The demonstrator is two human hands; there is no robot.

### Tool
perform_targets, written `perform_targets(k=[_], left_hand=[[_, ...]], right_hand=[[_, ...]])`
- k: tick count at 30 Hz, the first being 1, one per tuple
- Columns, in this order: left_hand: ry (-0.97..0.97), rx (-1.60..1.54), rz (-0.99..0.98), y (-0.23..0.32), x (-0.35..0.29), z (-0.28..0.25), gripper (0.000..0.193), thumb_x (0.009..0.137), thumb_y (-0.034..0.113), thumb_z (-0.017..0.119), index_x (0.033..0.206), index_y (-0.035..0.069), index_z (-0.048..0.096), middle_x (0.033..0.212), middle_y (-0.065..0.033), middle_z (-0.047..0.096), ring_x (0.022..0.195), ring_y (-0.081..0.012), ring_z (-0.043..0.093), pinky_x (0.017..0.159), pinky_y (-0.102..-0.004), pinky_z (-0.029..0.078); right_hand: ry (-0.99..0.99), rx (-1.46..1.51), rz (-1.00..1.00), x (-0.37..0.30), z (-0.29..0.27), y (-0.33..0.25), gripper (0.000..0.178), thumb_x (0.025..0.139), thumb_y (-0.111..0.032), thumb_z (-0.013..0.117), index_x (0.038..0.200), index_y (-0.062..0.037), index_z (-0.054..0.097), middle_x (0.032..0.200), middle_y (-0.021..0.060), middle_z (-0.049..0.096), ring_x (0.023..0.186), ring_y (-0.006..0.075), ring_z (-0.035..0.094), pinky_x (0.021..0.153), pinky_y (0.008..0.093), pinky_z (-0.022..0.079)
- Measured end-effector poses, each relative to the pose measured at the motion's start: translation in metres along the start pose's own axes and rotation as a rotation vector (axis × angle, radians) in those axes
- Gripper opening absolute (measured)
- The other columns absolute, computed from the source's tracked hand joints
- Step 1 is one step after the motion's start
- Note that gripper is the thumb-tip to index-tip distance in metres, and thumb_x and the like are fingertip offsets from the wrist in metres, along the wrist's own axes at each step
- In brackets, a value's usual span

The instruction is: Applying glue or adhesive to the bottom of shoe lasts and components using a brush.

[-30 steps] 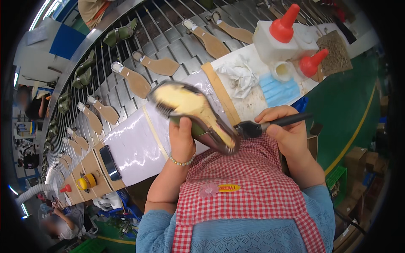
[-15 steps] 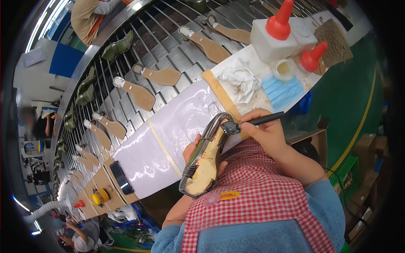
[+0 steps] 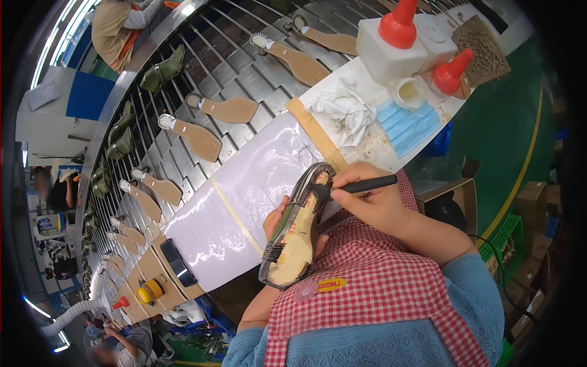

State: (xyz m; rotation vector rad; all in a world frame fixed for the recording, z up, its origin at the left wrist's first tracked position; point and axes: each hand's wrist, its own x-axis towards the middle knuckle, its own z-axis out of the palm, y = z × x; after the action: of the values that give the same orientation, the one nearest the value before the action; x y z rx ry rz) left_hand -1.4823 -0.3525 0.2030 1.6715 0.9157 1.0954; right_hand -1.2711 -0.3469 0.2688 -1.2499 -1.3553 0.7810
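Note:
My left hand (image 3: 275, 219) is closed around a dark green shoe upper (image 3: 292, 248), held bottom up in front of my apron. Its underside is pale yellow with red markings, and the upper's edges fold over the rim. Between the fingers and thumb of my right hand (image 3: 376, 199) is a brush (image 3: 378, 183) with a black handle. The dark brush head touches the shoe's underside near its narrow far end. Behind the shoe lies a work surface under glossy clear film (image 3: 263, 165).
Tan soles (image 3: 229, 110) lie in pairs on the slatted metal conveyor (image 3: 244, 79); green shoes (image 3: 162, 70) sit on the rack beyond. At right stand white bottles with red nozzles (image 3: 398, 27), an open white jar (image 3: 409, 93), crumpled tissue (image 3: 345, 110) and a blue mask (image 3: 406, 125). A phone (image 3: 177, 262) lies left.
The brush head has shifted a little left and nearer me along the shoe's underside, my right hand moving with it. My left hand keeps its hold on the shoe upper.

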Motion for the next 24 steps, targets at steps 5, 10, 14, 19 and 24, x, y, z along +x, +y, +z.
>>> perform_targets(k=[5, 10, 14, 19, 24], left_hand=[[-0.006, 0.008, -0.008, -0.002, -0.006, -0.003, 0.095, 0.07, 0.026, 0.082, 0.138, 0.005, 0.019, 0.132, -0.0193, 0.034, 0.13, -0.0323, 0.035, 0.108, -0.0413, 0.031], [-0.022, 0.101, 0.026, 0.003, -0.011, -0.005, 0.095, 0.069, 0.025, 0.082, 0.138, 0.005, 0.019, 0.132, -0.0189, 0.033, 0.13, -0.0323, 0.035, 0.107, -0.0408, 0.032], [-0.049, 0.187, 0.066, 0.007, -0.011, -0.006, 0.096, 0.069, 0.024, 0.082, 0.138, 0.006, 0.019, 0.132, -0.0188, 0.032, 0.131, -0.0325, 0.034, 0.107, -0.0404, 0.033], [-0.022, 0.097, 0.067, 0.007, -0.002, -0.008, 0.093, 0.071, 0.025, 0.081, 0.138, 0.006, 0.021, 0.134, -0.0199, 0.032, 0.13, -0.0322, 0.035, 0.107, -0.0407, 0.033], [-0.041, 0.431, 0.051, -0.01, 0.014, -0.045, 0.06, 0.084, 0.033, 0.066, 0.131, 0.003, 0.043, 0.131, -0.0128, 0.048, 0.125, -0.0237, 0.043, 0.102, -0.0388, 0.038]], right_hand=[[-0.144, 0.162, 0.153, -0.002, 0.003, -0.008, 0.012, 0.079, -0.008, 0.071, 0.087, -0.0031, 0.064, 0.084, 0.0069, 0.062, 0.078, 0.0161, 0.061, 0.069, 0.0268, 0.047], [-0.104, 0.269, 0.202, -0.004, 0.002, -0.012, 0.012, 0.08, 0.001, 0.068, 0.091, -0.0006, 0.062, 0.09, 0.0076, 0.062, 0.083, 0.0125, 0.059, 0.072, 0.0259, 0.047], [-0.023, -0.028, 0.018, -0.01, 0.002, -0.011, 0.012, 0.078, -0.009, 0.072, 0.086, -0.0034, 0.064, 0.081, 0.0073, 0.063, 0.078, 0.0186, 0.061, 0.071, 0.0282, 0.048], [-0.212, 0.204, 0.15, 0.003, 0.003, -0.028, 0.01, 0.08, -0.008, 0.07, 0.087, -0.0029, 0.064, 0.086, 0.0068, 0.064, 0.082, 0.0161, 0.061, 0.074, 0.0282, 0.048], [-0.127, 0.485, 0.294, 0.026, -0.003, -0.034, 0.012, 0.081, -0.004, 0.069, 0.091, -0.0009, 0.063, 0.092, 0.0059, 0.065, 0.086, 0.0127, 0.059, 0.078, 0.0266, 0.048]])
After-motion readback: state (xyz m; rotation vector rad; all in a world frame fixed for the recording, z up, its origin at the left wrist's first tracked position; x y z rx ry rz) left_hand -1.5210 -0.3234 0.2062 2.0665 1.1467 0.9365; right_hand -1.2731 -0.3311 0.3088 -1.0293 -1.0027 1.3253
